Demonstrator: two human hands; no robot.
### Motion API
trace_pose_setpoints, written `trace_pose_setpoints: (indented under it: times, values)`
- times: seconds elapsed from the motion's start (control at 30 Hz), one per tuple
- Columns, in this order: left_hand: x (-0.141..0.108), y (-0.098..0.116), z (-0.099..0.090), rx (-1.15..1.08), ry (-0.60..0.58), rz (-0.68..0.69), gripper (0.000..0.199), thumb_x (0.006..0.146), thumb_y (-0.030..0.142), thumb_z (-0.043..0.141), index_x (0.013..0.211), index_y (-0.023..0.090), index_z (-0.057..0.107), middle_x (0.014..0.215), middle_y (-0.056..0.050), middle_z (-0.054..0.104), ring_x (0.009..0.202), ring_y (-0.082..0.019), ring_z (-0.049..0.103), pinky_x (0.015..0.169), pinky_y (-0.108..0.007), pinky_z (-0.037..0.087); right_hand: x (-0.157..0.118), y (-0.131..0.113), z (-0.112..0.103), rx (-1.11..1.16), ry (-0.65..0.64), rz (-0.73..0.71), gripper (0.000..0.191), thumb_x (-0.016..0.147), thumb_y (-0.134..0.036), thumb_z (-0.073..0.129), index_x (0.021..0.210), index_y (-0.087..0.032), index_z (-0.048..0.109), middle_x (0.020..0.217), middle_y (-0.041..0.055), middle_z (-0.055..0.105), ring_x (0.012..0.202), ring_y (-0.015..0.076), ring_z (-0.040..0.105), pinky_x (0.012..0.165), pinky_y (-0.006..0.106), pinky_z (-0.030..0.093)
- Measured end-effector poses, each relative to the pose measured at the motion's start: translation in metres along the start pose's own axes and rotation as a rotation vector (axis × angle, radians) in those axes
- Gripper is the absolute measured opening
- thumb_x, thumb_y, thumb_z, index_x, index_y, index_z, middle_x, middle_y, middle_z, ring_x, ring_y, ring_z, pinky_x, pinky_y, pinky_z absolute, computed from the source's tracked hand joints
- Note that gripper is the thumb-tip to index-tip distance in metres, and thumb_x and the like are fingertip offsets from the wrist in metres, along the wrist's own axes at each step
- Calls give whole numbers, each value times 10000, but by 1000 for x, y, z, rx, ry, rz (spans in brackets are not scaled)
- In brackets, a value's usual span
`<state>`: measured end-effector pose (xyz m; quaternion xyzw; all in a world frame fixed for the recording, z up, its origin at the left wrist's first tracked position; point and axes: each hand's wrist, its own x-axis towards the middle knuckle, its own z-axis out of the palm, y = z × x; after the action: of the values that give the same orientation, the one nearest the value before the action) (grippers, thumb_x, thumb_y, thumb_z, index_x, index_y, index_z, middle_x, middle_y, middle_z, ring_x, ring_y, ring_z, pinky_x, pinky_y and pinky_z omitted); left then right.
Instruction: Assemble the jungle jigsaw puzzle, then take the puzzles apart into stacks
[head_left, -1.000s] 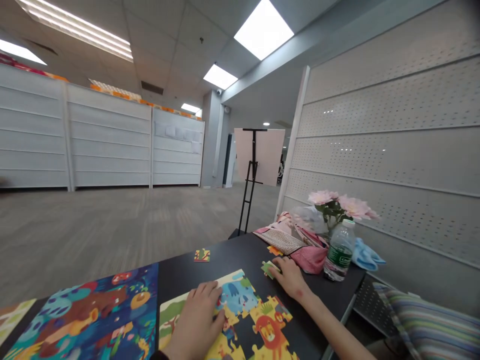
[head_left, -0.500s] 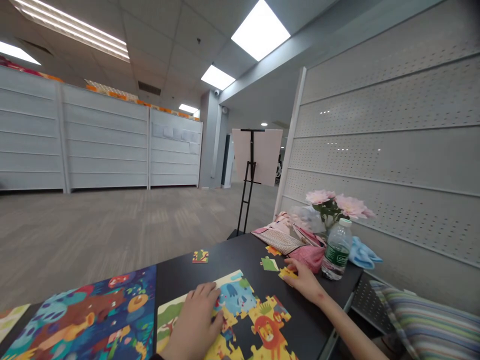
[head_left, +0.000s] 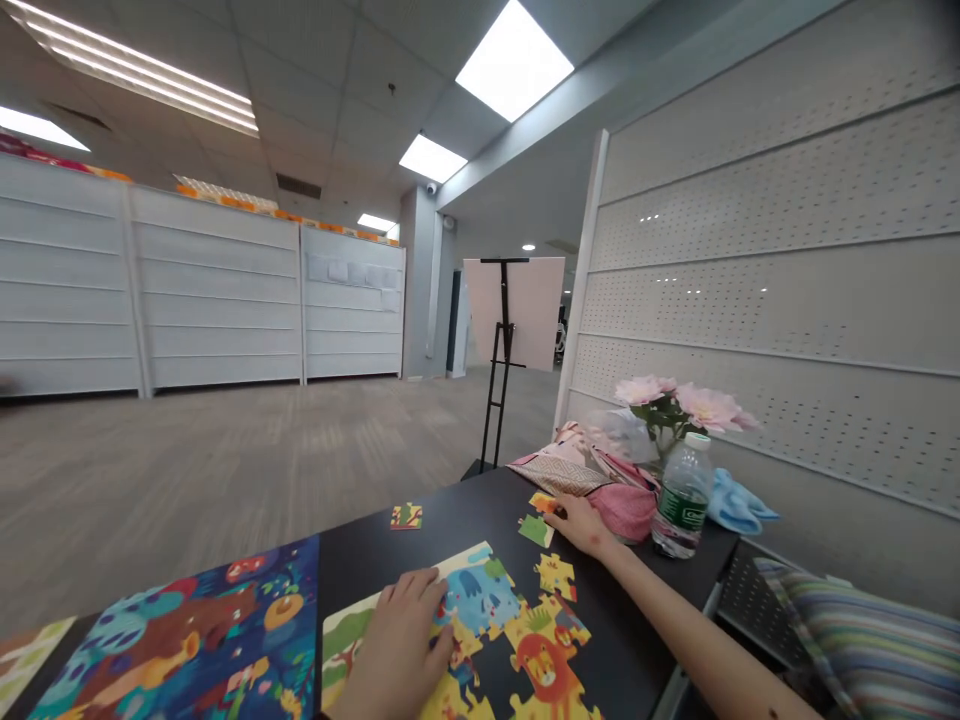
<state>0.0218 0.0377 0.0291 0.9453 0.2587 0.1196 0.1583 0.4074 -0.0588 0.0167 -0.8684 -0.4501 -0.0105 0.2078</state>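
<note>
A black counter [head_left: 465, 510] carries the partly joined jigsaw [head_left: 480, 595], near its front edge, beside a dark-blue animal picture board [head_left: 180, 640]. The person's left hand [head_left: 405, 630] lies palm down over the jigsaw, fingers extended and holding nothing visible. The right hand [head_left: 581, 522] reaches to an orange piece [head_left: 541, 503] and a green piece [head_left: 536, 530]; whether its fingers grip either cannot be told. A pink fabric item [head_left: 619, 510], a water bottle [head_left: 682, 510] and pink flowers [head_left: 709, 408] crowd the far right corner. Beyond stand an easel [head_left: 495, 390], white panels [head_left: 217, 300] and a perforated partition [head_left: 750, 250] around grey carpet [head_left: 225, 470].
</note>
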Motion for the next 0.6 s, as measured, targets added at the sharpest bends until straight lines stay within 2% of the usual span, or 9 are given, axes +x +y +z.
trace_pose_setpoints:
  times: [0.17, 0.33, 0.43, 0.5, 0.6]
  values:
    - [-1, -5, 5, -43, 44, 11, 490, 909, 323, 475, 1370, 215, 603, 1462, -86, 544, 1346, -290, 451, 1124, -449, 329, -9, 1, -1, 43, -16, -35, 272, 979, -363, 646, 1157, -158, 647, 1178, 64, 662, 1037, 217, 656, 918, 433, 555]
    - [-1, -7, 6, -78, 80, 47, 452, 905, 326, 482, 1320, 225, 631, 1429, -78, 567, 1313, -290, 468, 1110, -444, 334, -17, -3, -17, 154, 109, -6, 316, 975, -359, 648, 1223, -166, 615, 1252, 79, 626, 1099, 235, 630, 953, 463, 532]
    - [-1, -8, 6, -91, 97, 55, 437, 903, 328, 486, 1296, 220, 642, 1406, -83, 582, 1294, -297, 478, 1095, -455, 347, -26, -15, -27, 262, 147, -1, 369, 966, -406, 625, 1238, -158, 600, 1184, 94, 658, 1043, 245, 654, 925, 452, 537]
    - [-1, -8, 7, -102, 106, 59, 429, 902, 335, 494, 1287, 220, 646, 1391, -86, 590, 1281, -300, 485, 1083, -458, 357, -40, -31, -33, 345, 96, -53, 404, 945, -449, 595, 1216, -150, 614, 1104, 104, 693, 1005, 263, 674, 896, 422, 548]
    - [-1, -8, 8, -106, 118, 67, 417, 900, 336, 504, 1273, 221, 650, 1382, -90, 596, 1268, -304, 492, 1071, -462, 365, -78, -64, -40, 426, -101, -193, 397, 909, -450, 580, 1182, -175, 667, 1048, 81, 724, 949, 255, 695, 834, 356, 563]
